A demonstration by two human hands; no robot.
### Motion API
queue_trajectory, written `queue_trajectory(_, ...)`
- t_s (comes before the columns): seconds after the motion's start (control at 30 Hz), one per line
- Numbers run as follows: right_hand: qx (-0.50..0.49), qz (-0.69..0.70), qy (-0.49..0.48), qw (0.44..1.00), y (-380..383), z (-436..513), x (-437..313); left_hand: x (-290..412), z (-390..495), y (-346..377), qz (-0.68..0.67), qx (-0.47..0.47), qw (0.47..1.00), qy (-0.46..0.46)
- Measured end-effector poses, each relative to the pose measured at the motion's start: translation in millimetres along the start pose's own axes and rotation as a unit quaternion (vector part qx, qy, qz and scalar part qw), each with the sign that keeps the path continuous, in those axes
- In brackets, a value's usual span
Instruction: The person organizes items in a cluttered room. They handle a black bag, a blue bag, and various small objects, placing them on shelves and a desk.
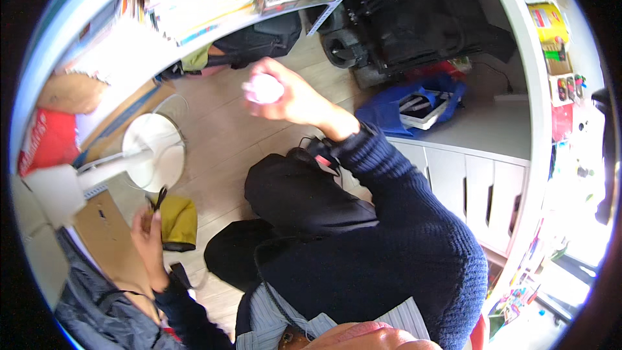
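In the upper middle of the head view, my right hand [286,95] is closed around a pale pink rounded object [266,88], too overexposed to name. It is raised over the wood-look floor [228,155], beneath the shelf's front edge. At the lower left, my left hand [148,238] holds a thin black cord or strap [159,199] between thumb and fingers. Right beside those fingers is a mustard-yellow fabric pouch [180,221] with a dark rim. Whether the cord belongs to the pouch I cannot tell.
A white round fan or lamp base [154,150] stands at the left near a cardboard box [109,248]. Above runs a white shelf [214,29] with books. Black bags [418,19] and a blue bag [388,114] lie to the right, by a white cabinet [452,175].
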State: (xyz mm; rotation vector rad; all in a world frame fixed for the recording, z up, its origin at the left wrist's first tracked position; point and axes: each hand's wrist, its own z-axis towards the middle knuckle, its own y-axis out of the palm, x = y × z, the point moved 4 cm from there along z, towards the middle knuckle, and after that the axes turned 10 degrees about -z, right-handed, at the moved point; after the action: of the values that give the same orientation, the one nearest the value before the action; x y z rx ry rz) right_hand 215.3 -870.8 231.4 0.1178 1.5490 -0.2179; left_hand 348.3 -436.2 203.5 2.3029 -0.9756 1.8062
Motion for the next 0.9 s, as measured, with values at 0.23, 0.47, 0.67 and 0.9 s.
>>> queue_trajectory(0.23,0.122,-0.402,0.377,0.825,-81,-123,-53,45,-94,-86,0.378,0.026,0.921,-0.091)
queue_trajectory(0.47,0.117,-0.395,0.375,0.830,-99,-196,-174,196,-141,-90,0.436,-0.134,0.877,-0.151)
queue_trajectory(0.67,0.227,-0.456,0.400,0.762,-157,-278,-267,318,-147,-55,0.476,-0.319,0.797,-0.192)
queue_trajectory(0.9,-0.130,-0.366,0.532,0.753,-128,-435,-246,503,-177,24,0.453,-0.455,0.707,-0.295)
